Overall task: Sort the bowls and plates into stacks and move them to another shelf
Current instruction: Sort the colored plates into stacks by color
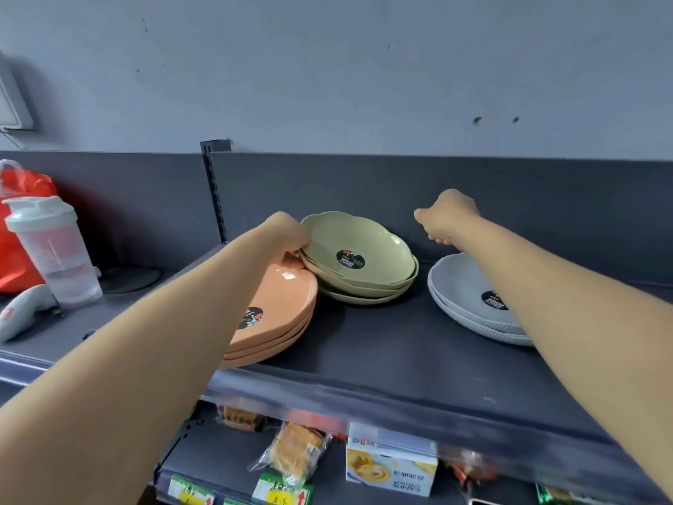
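Note:
On the dark top shelf (382, 344) stand three stacks. A stack of pale green bowls (364, 264) is at the middle back. A stack of orange plates (276, 315) lies in front of it to the left, and a stack of grey bowls (469, 297) is on the right. My left hand (287, 236) grips the left rim of the top green bowl, thumb over its edge. My right hand (446, 216) hovers above the shelf between the green and grey stacks, fingers curled, holding nothing.
At the left on the neighbouring shelf stand a clear shaker bottle (54, 253), a red bag (22, 227) and a white handheld device (25, 311). The shelf below holds packaged snacks (295, 453) and a box (391, 464). A dark back panel rises behind the stacks.

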A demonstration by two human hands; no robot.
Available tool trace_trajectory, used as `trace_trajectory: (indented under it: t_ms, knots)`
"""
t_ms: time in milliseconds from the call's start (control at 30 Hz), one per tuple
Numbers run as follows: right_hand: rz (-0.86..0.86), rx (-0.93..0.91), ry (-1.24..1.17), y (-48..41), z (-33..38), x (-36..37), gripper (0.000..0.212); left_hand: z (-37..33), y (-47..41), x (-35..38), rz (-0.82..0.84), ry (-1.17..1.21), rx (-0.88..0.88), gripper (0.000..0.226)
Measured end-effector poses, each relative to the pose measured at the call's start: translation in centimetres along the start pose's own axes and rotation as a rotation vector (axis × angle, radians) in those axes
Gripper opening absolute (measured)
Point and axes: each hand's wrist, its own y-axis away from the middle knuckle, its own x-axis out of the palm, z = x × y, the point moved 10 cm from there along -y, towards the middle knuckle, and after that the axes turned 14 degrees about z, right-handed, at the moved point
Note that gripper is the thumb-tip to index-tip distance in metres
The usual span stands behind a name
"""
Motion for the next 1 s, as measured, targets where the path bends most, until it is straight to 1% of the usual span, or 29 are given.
trace_trajectory:
  t_ms: [33,100,133,233,300,367,433,533,600,700,767,867,900,1000]
  knots:
    - [0.005,-0.003,0.01,0.1,0.0,0.0,0.03,-0.1,-0.2,-0.1,-0.016,-0.054,0.0,0.012]
    - [0.011,-0.014,0.027,0.2,0.1,0.1,0.031,-0.4,-0.3,-0.2,-0.038,-0.209,0.001,0.022]
    - [0.017,-0.02,0.031,0.3,0.3,0.2,0.031,-0.3,-0.2,-0.1,-0.031,-0.266,-0.003,0.026]
    - [0.041,-0.04,0.042,0.2,0.7,0.8,0.03,0.2,-0.1,0.7,0.022,-0.39,-0.042,0.027]
    - [0.051,-0.061,0.049,0.3,1.2,1.2,0.028,-0.3,0.2,0.5,0.002,-0.487,-0.035,0.026]
    - [0.069,-0.088,0.062,0.4,2.1,1.8,0.028,-0.8,0.8,-0.5,-0.043,-0.529,-0.017,0.025]
    - [0.107,-0.122,0.082,0.9,3.6,2.8,0.025,-1.1,1.6,-2.2,-0.097,-0.571,-0.013,0.031]
    - [0.257,-0.208,0.079,2.2,6.7,5.5,0.019,-0.2,3.3,-5.4,-0.181,-0.662,-0.049,0.038]
    - [0.396,-0.245,0.107,3.6,8.7,8.0,0.023,1.2,4.8,-7.6,-0.222,-0.753,-0.114,0.04]
    - [0.626,-0.199,0.17,5.5,9.8,11.7,0.033,4.0,7.3,-9.8,-0.21,-0.837,-0.219,0.044]
    - [0.693,-0.148,0.263,6.0,9.9,13.4,0.034,6.0,8.8,-10.4,-0.158,-0.843,-0.284,0.046]
    - [0.759,-0.054,0.332,6.1,9.3,15.5,0.024,8.4,10.4,-10.6,-0.102,-0.764,-0.338,0.034]
    - [0.768,-0.023,0.334,6.0,9.1,16.0,0.022,9.1,10.7,-10.6,-0.094,-0.728,-0.344,0.031]
    - [0.727,0.023,0.299,5.5,8.9,16.5,0.009,11.1,10.9,-10.8,-0.087,-0.632,-0.346,0.033]
